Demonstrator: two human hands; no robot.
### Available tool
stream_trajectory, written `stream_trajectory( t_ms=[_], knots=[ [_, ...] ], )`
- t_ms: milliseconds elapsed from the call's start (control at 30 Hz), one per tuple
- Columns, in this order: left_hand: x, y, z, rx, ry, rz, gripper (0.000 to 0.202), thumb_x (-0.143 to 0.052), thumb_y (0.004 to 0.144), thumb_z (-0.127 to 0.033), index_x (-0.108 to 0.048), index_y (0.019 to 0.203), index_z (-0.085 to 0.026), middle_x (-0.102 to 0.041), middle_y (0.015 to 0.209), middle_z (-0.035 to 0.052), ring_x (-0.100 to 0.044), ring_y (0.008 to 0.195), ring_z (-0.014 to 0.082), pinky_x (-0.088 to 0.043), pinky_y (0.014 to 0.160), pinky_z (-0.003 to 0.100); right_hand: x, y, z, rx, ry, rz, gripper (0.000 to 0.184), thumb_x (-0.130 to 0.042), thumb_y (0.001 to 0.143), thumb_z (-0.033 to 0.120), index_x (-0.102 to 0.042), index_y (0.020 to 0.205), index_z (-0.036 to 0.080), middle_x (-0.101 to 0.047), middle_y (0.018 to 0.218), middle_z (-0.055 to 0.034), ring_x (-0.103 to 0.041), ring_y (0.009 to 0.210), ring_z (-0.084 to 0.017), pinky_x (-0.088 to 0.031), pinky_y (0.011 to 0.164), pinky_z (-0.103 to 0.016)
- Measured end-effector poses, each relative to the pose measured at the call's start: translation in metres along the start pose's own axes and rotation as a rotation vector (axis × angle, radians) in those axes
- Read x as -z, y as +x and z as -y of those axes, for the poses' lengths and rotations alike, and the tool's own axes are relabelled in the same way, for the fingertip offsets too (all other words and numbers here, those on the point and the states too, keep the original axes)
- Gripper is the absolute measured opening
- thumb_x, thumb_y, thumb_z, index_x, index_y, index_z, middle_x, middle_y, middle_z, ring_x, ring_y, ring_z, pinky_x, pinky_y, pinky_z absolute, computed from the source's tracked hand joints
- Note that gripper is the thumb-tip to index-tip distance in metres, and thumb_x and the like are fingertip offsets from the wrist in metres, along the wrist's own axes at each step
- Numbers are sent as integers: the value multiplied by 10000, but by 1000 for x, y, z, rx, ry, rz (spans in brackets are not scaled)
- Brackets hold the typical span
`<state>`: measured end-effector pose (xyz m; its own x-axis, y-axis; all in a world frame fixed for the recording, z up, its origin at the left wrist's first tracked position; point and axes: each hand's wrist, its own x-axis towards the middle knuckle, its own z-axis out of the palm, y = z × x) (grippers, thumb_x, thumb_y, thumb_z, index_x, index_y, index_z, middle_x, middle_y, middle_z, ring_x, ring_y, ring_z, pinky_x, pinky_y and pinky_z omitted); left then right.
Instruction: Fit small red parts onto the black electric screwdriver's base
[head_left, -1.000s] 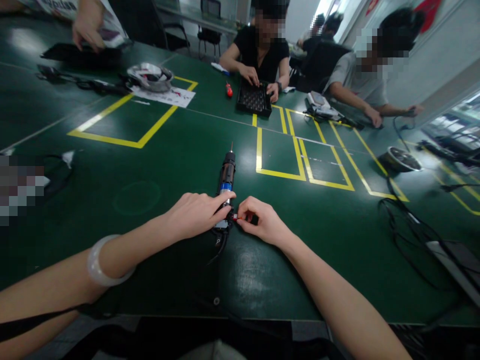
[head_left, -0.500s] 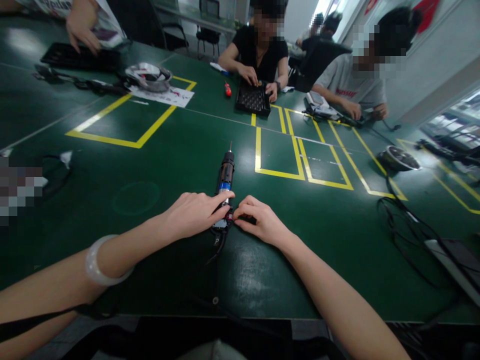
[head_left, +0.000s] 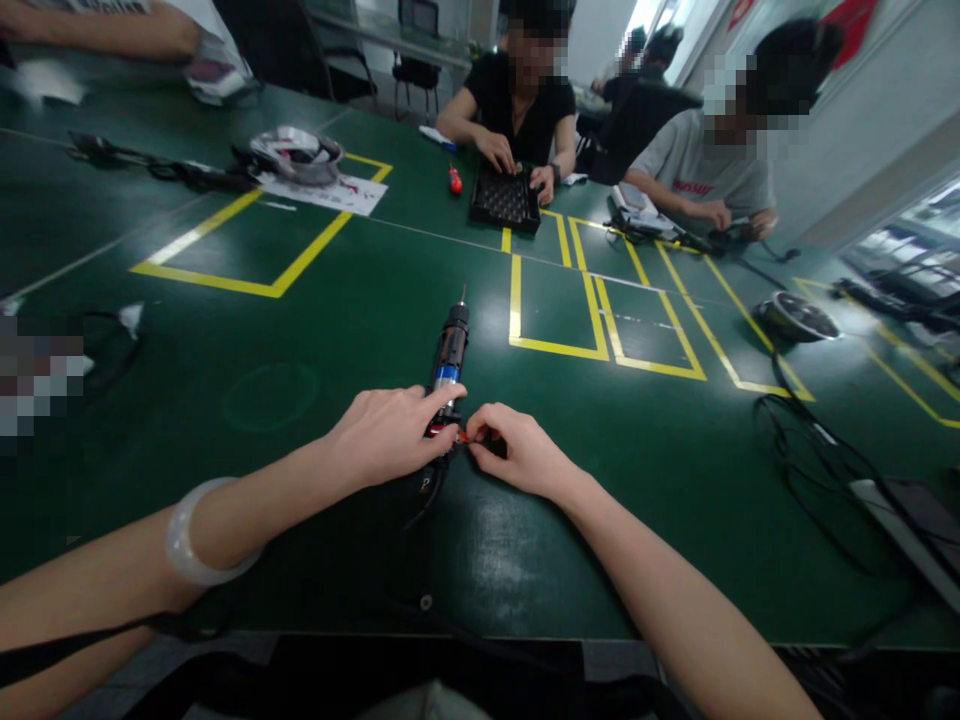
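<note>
An electric screwdriver [head_left: 453, 345] with its inner parts bared lies on the green table, its thin bit pointing away from me and a black cord at the near end. My left hand [head_left: 386, 430] lies over its rear half, closed on it, thumb and fingers hiding part of the body. Just right of it, my right hand [head_left: 521, 450] is closed in a pinch at the rear of the tool. Between those fingertips shows a small orange-red piece [head_left: 463, 438], perhaps a wire; it is too small to be sure.
Yellow tape frames [head_left: 559, 350] mark the green table [head_left: 360, 330]. Black cables [head_left: 795, 470] and a round metal-rimmed object [head_left: 799, 316] lie on the right. Across the table, a co-worker handles a black tray [head_left: 506, 200], with a red screwdriver [head_left: 455, 181] beside it.
The tool's rear has turned slightly under my left hand, and orange-red now shows at my right fingertips. At far left, a co-worker's hand and a black tray have left view.
</note>
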<state>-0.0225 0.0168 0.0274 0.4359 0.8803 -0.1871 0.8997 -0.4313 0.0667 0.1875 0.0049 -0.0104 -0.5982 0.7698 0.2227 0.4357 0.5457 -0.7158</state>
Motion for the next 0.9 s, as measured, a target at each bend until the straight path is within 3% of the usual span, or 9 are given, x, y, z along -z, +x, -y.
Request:
stream_trajectory(
  t_ms=[133,233,433,567,733,900],
  knots=[
    [-1,-2,-7,52,24,-45,519,-400,947,-405,-495,1452,-332,-663,1081,122,-691,938,318,-522,746,386,-1,0,1,-14,-31,28,140,-600,836,129,-551,930,221,-624,904,-20,-586,866,-172,-474,780,-295],
    [-1,0,-2,49,50,-46,529,-399,942,-407,-490,1460,-346,-637,1078,124,-684,926,320,-521,736,385,0,-1,1,-5,-17,30,146,-605,841,129,-556,947,217,-632,928,-25,-589,880,-173,-476,794,-301],
    [5,17,35,83,109,-21,576,-380,948,-467,-423,1518,-396,-604,1153,128,-670,940,322,-516,788,409,1,-1,-1,-19,16,27,114,-600,867,150,-570,958,211,-632,946,-28,-600,870,-162,-483,789,-295],
    [9,32,79,155,85,-22,596,-332,964,-503,-379,1550,-410,-589,1180,140,-648,975,343,-506,823,450,2,-1,0,-24,24,21,104,-594,872,144,-575,954,205,-630,938,-30,-609,864,-157,-483,782,-292],
    [7,48,158,304,50,-31,610,-312,972,-573,-339,1570,-454,-566,1147,148,-612,1017,351,-494,845,460,2,-1,0,-31,45,25,100,-587,879,140,-582,960,198,-628,939,-32,-611,867,-156,-484,787,-291],
    [3,50,233,461,4,-52,641,-267,1015,-504,-211,1638,-361,-519,1186,141,-586,975,294,-480,905,492,2,-1,-1,-35,57,21,97,-583,883,138,-588,964,191,-629,944,-38,-609,861,-156,-483,787,-290]
  ],
)
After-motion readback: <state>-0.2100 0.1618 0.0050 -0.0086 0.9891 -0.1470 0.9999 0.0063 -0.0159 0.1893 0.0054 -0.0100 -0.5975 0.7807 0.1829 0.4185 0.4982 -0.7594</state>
